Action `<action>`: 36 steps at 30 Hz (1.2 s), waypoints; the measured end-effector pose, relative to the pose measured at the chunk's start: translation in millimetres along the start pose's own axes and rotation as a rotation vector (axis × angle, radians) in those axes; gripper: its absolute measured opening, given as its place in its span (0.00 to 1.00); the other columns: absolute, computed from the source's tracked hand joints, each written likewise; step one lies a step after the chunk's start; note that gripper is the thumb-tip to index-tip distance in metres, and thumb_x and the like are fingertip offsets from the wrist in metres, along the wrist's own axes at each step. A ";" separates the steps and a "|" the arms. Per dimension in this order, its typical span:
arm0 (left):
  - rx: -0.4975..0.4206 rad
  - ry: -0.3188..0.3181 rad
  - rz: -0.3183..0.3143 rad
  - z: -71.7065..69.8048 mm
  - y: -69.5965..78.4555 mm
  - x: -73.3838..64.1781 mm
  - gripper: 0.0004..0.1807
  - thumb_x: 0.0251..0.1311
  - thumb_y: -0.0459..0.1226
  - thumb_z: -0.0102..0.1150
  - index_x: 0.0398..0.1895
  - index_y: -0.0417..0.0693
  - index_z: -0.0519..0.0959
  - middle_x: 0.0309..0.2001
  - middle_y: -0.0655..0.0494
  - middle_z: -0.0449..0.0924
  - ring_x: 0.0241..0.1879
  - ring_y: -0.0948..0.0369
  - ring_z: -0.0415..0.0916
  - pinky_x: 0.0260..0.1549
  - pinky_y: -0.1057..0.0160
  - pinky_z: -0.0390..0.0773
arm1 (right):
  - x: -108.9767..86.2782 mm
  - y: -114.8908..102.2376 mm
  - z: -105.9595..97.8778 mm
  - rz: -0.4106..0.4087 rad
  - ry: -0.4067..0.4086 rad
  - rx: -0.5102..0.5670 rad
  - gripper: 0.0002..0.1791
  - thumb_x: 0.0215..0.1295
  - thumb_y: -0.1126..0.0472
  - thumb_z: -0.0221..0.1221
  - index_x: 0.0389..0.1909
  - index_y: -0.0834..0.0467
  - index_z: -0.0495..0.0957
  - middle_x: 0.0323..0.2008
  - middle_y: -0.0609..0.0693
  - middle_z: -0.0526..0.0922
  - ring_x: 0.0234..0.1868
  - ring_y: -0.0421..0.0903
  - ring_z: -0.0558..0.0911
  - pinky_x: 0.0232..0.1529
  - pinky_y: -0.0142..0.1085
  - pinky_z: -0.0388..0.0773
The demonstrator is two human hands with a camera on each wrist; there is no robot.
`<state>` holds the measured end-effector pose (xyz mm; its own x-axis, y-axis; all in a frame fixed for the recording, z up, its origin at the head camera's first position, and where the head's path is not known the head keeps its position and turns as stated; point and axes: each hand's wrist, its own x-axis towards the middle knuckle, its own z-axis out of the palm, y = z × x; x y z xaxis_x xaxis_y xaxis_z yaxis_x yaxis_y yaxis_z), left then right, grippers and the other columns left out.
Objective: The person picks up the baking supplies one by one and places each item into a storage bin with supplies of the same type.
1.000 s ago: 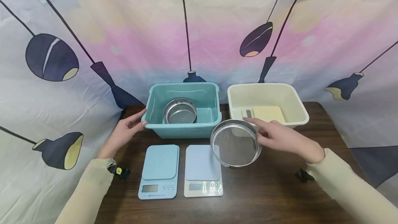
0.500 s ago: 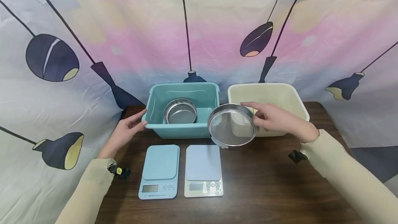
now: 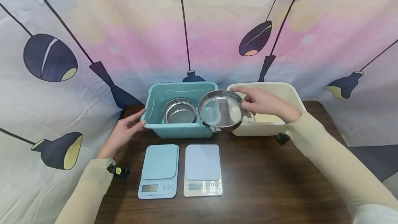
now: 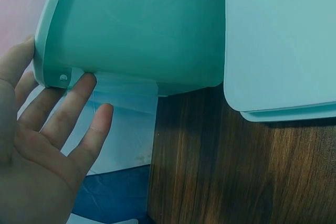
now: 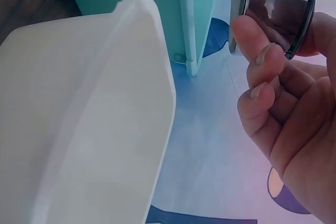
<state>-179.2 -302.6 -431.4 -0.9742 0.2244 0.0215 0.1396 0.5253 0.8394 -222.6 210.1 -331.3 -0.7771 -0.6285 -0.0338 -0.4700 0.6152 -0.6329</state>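
Observation:
My right hand (image 3: 262,103) pinches the rim of a round metal sieve (image 3: 221,126), which hangs in the air over the gap between two plastic basins. In the right wrist view, fingers curl at the sieve's steel wall (image 5: 278,11). My left hand (image 3: 125,132) touches the front-left corner of the teal basin (image 3: 183,132), its fingers mostly straight against the rim and side in the left wrist view. Inside that basin lies another metal sieve (image 3: 180,115). The cream basin (image 3: 264,130) holds a kitchen scale (image 3: 268,118) with a yellowish platform, partly hidden by my right hand.
A blue kitchen scale (image 3: 160,163) and a white kitchen scale (image 3: 202,163) lie side by side on the dark wooden table (image 3: 264,182), in front of the basins. Behind them hangs a patterned curtain (image 3: 140,27).
My right hand has carried the sieve up, leftward and away from me, from above the table near the white scale to between the basins. My left hand has stayed at the teal basin.

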 end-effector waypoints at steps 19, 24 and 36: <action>-0.005 -0.003 0.001 -0.6 -1.5 0.5 0.32 0.78 0.44 0.56 0.82 0.54 0.62 0.75 0.40 0.66 0.49 0.70 0.84 0.48 0.77 0.78 | 57.6 -10.0 -11.6 0.028 -0.013 -0.025 0.37 0.67 0.67 0.47 0.79 0.55 0.62 0.24 0.51 0.86 0.20 0.51 0.79 0.28 0.41 0.75; -0.012 -0.008 -0.006 0.3 -1.7 0.3 0.32 0.78 0.44 0.56 0.82 0.54 0.62 0.76 0.40 0.66 0.47 0.74 0.82 0.47 0.77 0.79 | 70.8 -14.4 -13.1 0.026 -0.028 -0.014 0.36 0.68 0.65 0.48 0.79 0.57 0.62 0.25 0.52 0.86 0.20 0.50 0.79 0.23 0.38 0.71; -0.011 0.001 0.016 -0.4 -6.3 1.5 0.33 0.79 0.45 0.56 0.82 0.50 0.61 0.76 0.39 0.65 0.48 0.78 0.81 0.48 0.77 0.78 | 106.8 -18.9 -12.7 -0.032 -0.006 0.030 0.35 0.69 0.65 0.48 0.78 0.63 0.62 0.25 0.55 0.87 0.22 0.49 0.81 0.24 0.36 0.76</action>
<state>-181.6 -305.9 -436.4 -0.9720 0.2321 0.0351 0.1529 0.5127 0.8448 -302.1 137.4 -313.2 -0.7589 -0.6510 -0.0178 -0.4821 0.5800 -0.6566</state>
